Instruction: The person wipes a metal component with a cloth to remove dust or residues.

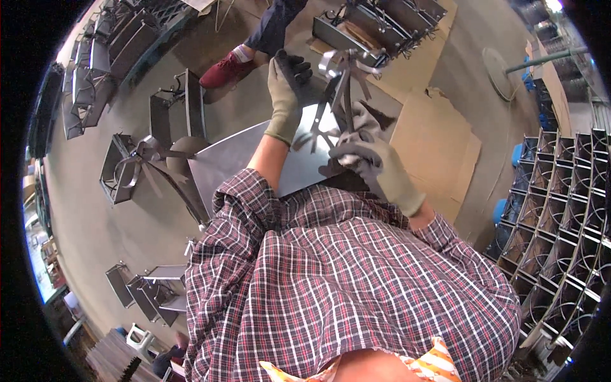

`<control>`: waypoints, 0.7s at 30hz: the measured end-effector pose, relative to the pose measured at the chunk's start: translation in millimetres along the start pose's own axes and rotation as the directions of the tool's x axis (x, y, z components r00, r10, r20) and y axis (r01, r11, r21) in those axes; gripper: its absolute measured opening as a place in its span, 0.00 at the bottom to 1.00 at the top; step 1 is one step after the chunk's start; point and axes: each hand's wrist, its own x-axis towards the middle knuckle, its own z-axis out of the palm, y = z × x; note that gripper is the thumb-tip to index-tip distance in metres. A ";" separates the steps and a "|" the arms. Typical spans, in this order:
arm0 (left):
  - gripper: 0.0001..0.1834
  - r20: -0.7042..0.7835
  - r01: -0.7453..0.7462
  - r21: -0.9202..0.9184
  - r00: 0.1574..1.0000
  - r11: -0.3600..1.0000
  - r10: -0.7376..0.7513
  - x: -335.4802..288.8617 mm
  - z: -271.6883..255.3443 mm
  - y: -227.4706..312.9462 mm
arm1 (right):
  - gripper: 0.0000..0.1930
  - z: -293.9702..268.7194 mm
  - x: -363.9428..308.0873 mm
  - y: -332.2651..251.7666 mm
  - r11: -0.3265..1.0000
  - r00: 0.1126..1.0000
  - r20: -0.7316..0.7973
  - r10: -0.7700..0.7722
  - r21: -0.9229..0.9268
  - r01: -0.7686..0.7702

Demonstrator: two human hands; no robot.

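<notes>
My left hand (286, 92), in a pale glove with a dark coated palm, is raised beside the metalwork, its fingers apart and nothing in them. A dark metal piece with long flat legs and curled strips (347, 79) stands tilted in front of me, over a smooth grey metal sheet (242, 153). My right hand (375, 162), gloved the same way, is closed on a grey cloth (368, 121) against the lower part of the metal piece. Its fingertips are partly hidden by the folds.
Another person's red shoe (228, 70) is just beyond my left hand. Similar metal frames stand on the floor at the left (121, 169) and far side (375, 28). Flattened cardboard (436, 140) lies to the right. Stacked metal racks (554, 197) fill the right edge.
</notes>
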 end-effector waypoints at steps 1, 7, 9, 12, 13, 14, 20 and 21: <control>0.15 0.001 0.000 -0.004 1.000 1.000 0.000 -2.7 4.6 3.1 | 0.13 -1.8 10.5 5.7 0.988 0.994 -0.035 -0.104 -0.117 0.099; 0.17 -0.015 -0.050 0.064 0.999 0.997 0.051 -8.9 6.1 1.1 | 0.15 17.0 57.1 4.5 0.973 0.991 -0.122 0.055 0.229 -0.026; 0.17 -0.004 0.029 -0.051 1.000 0.998 -0.029 -2.8 4.5 3.8 | 0.15 27.4 53.7 -3.8 0.978 0.918 -0.388 0.081 0.207 0.001; 0.19 0.034 -0.151 0.049 0.988 0.987 0.149 4.3 -14.4 0.2 | 0.16 10.6 22.6 -8.3 0.986 0.981 -0.166 -0.104 0.112 0.124; 0.19 0.037 -0.149 0.045 0.988 0.988 0.148 4.1 -11.6 3.0 | 0.16 2.9 13.3 -4.9 0.949 0.951 -0.081 -0.298 -0.127 0.287; 0.18 -0.013 -0.047 -0.040 0.999 0.998 0.046 3.6 -9.2 6.0 | 0.17 -4.3 6.4 -5.8 0.940 0.947 -0.040 -0.319 -0.139 0.311; 0.14 -0.018 0.024 -0.104 0.999 0.994 -0.026 -1.2 0.6 9.2 | 0.19 -27.9 12.4 -74.2 0.882 0.896 -0.404 0.188 0.470 0.027; 0.13 -0.063 0.026 -0.106 0.998 0.994 -0.033 -4.0 6.6 10.8 | 0.18 -28.8 17.0 -83.6 0.952 0.867 -0.486 0.110 0.304 0.049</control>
